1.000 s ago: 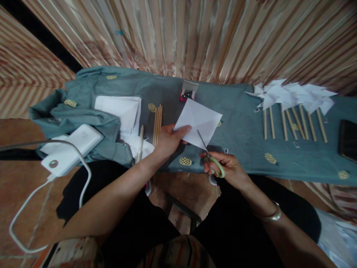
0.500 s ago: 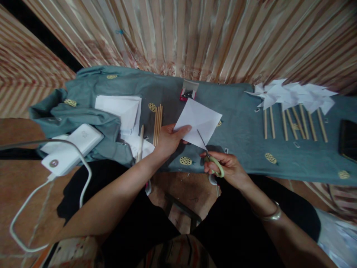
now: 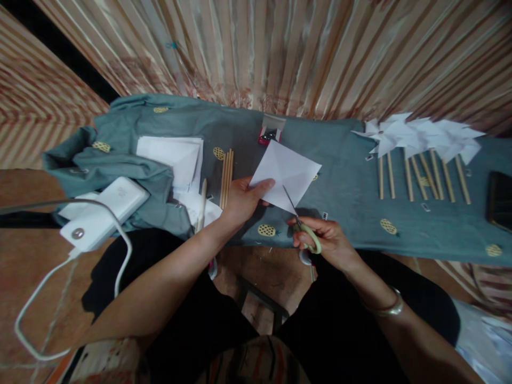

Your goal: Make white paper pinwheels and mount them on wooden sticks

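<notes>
My left hand pinches a square of white paper at its left corner, thumb on top and fingers underneath. Faint crease lines cross the sheet. In my right hand is a pair of scissors with pale green handles. Their blades lie over the paper's lower corner and point toward its middle; whether they are fully closed I cannot tell. Just beyond the paper stands a small open red and white box with dark shiny bits inside.
Left of my hands lie several wooden sticks, a white pencil-like stick and stacked white paper. A white power bank with a cable sits further left. Several paper pinwheels on sticks rest at the right, beside a dark object.
Very little differs. The paper's right corner has shifted slightly to the right, while both hands and the scissors hold nearly the same place.
</notes>
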The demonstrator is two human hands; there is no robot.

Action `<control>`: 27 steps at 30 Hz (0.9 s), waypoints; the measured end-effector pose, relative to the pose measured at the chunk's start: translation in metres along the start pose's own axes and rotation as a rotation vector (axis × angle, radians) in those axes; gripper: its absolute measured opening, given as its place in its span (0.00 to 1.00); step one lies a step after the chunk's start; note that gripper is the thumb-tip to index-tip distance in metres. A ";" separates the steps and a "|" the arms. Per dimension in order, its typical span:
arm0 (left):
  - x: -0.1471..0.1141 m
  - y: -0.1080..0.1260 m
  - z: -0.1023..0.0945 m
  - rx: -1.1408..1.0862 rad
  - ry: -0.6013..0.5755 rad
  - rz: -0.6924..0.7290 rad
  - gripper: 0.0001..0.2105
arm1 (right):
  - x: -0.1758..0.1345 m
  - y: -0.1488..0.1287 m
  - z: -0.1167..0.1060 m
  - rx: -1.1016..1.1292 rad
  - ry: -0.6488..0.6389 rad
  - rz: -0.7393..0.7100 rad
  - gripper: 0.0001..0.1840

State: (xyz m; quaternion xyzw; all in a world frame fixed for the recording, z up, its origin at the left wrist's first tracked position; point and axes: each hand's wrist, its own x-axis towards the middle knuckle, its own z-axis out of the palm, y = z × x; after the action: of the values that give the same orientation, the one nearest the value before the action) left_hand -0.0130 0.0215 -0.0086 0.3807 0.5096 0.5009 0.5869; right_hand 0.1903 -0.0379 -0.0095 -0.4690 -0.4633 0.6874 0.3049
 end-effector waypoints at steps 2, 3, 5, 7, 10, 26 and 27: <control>0.000 -0.001 0.000 -0.001 0.002 0.000 0.10 | 0.000 -0.001 0.000 -0.005 -0.007 -0.002 0.21; 0.000 -0.001 0.000 0.000 0.004 -0.002 0.10 | 0.000 -0.001 0.000 -0.009 -0.015 -0.006 0.21; 0.001 0.000 -0.001 0.000 0.006 -0.004 0.11 | -0.001 -0.002 0.000 -0.017 -0.037 -0.011 0.21; 0.003 0.002 -0.003 -0.005 0.013 -0.002 0.11 | -0.001 -0.003 -0.001 -0.028 -0.059 -0.005 0.21; 0.006 0.009 -0.008 -0.026 0.043 0.009 0.11 | -0.002 -0.006 -0.004 -0.051 -0.096 0.012 0.21; 0.002 0.008 -0.008 -0.044 -0.073 -0.040 0.11 | 0.017 -0.026 -0.046 0.063 0.286 -0.231 0.25; 0.000 0.007 -0.007 -0.028 -0.105 -0.050 0.10 | 0.020 -0.028 -0.046 0.070 0.305 -0.249 0.25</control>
State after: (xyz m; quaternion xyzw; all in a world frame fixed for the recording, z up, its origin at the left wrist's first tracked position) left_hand -0.0210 0.0224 -0.0035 0.3852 0.4806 0.4726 0.6303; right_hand 0.2254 0.0060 0.0027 -0.4959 -0.4418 0.5809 0.4706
